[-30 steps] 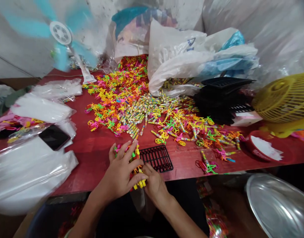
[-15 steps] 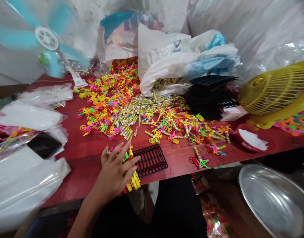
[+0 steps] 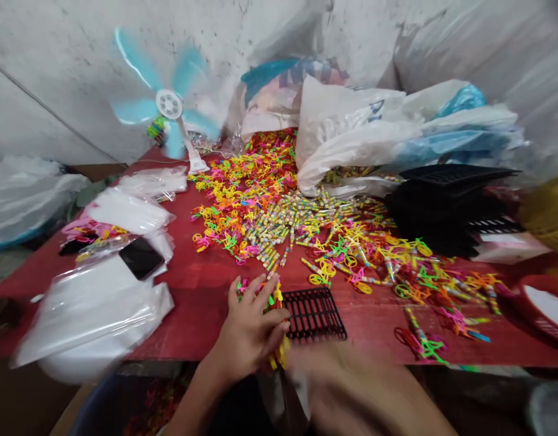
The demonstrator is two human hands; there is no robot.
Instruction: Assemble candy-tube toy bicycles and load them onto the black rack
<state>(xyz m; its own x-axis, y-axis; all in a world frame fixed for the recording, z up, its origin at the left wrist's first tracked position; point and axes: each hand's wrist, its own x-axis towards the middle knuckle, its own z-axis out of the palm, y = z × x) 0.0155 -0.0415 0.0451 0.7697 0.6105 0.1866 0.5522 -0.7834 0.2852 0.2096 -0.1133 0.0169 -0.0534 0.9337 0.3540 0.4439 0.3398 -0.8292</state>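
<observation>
My left hand (image 3: 254, 321) lies with spread fingers over a row of bright plastic pieces (image 3: 279, 351), mostly yellow, with green and pink ones showing between its fingers. These pieces cover the left part of a black slotted tray (image 3: 315, 315), whose right part shows bare slots. Low in the view, my right hand (image 3: 319, 375) is smeared by motion just below the tray, so its fingers cannot be made out. Beyond the tray lie small patterned tubes (image 3: 279, 224) and a heap of coloured plastic pieces (image 3: 242, 188).
Clear plastic bags (image 3: 101, 303) and a black phone (image 3: 141, 257) lie at left. A turning blue fan (image 3: 169, 104) stands behind. White sacks (image 3: 351, 127), stacked black trays (image 3: 433, 212) and a red basket (image 3: 528, 309) occupy the back and right of the red table (image 3: 192, 327).
The view has swung left, so everything sits further right. My right hand has come into view from below, moving fast. My left hand stays on the pieces at the tray.
</observation>
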